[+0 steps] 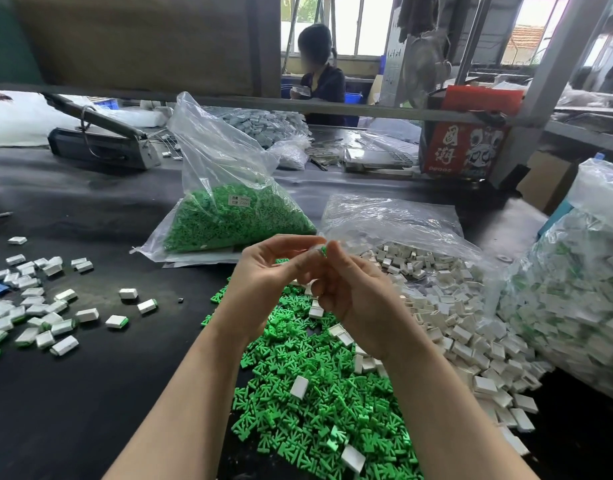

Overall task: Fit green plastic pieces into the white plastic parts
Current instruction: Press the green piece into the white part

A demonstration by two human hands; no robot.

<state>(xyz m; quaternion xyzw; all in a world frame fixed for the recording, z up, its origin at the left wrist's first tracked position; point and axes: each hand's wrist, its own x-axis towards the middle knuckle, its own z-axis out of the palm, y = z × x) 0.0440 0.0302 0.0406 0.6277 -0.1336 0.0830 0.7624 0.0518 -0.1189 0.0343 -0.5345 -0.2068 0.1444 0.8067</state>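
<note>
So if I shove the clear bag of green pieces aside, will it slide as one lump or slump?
The bag of green pieces would probably slump: its film is thin and crinkled, and the loose fill sits low in it. The empty top would likely flop over. It lies on the dark table, so it may drag rather than glide.

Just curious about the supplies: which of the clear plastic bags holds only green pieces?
The upright bag with a small white label, behind the hands. The others hold white or grey parts.
</note>
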